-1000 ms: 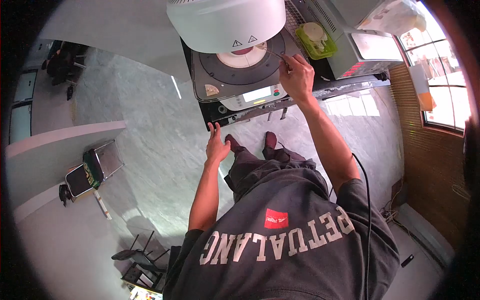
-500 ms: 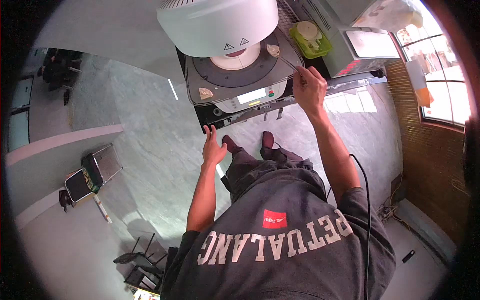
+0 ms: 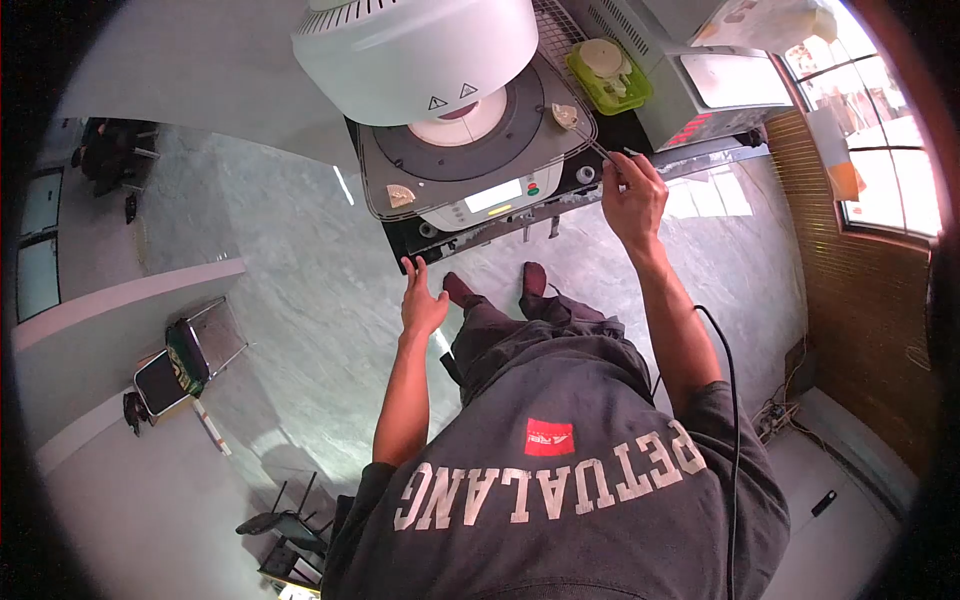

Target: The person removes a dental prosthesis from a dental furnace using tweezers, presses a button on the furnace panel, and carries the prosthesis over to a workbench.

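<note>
While tweezers [image 3: 596,148] are pinched in the right hand [image 3: 634,203], a pale piece [image 3: 564,116] is positioned forward-left. The left hand [image 3: 424,306] is opened.

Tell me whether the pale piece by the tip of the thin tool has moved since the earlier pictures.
Yes. The pale piece has moved to the right, away from the white disc.

The single camera, worn on the person's head, looks forward and steeply down. The dark shirt [image 3: 610,500] fills the near middle, closest to the lens; the left hand [image 3: 424,308], right hand [image 3: 635,205] and white machine [image 3: 420,60] lie farther off. The wide, curved view reaches the window [image 3: 885,150] at right and darkens at its corners.
</note>
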Action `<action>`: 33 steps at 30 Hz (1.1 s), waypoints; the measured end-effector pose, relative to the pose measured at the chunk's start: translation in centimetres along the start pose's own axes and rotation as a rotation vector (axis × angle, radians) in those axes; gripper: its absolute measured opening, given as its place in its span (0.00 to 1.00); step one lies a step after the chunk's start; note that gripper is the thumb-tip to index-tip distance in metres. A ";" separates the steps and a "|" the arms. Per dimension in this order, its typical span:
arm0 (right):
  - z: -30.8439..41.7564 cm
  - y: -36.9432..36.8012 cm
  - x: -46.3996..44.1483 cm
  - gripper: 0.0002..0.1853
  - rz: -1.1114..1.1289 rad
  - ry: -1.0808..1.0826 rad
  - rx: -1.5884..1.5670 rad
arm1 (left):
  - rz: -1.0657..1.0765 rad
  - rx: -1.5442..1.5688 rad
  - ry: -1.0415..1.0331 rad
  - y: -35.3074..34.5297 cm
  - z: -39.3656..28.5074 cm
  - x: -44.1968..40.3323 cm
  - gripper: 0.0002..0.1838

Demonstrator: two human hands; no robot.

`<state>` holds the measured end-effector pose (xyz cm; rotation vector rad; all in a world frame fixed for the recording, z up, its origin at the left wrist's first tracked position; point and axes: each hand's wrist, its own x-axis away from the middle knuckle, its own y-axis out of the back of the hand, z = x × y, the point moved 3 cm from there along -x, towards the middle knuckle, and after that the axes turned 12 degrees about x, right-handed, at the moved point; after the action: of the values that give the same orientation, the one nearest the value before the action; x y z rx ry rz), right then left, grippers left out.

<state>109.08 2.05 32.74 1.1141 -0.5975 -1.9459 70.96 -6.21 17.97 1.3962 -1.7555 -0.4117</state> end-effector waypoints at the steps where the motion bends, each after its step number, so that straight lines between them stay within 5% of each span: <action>1: -0.1 0.0 0.1 0.06 0.003 0.005 0.020 | 0.002 -0.001 0.004 0.0 0.0 0.0 0.49; 33: -0.8 0.0 1.0 0.08 0.018 -0.017 0.006 | 0.016 0.039 0.016 -0.2 0.3 -0.3 0.49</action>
<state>109.49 1.16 31.85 1.0938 -0.6208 -1.9411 70.87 -6.12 17.52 1.4076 -1.7687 -0.3585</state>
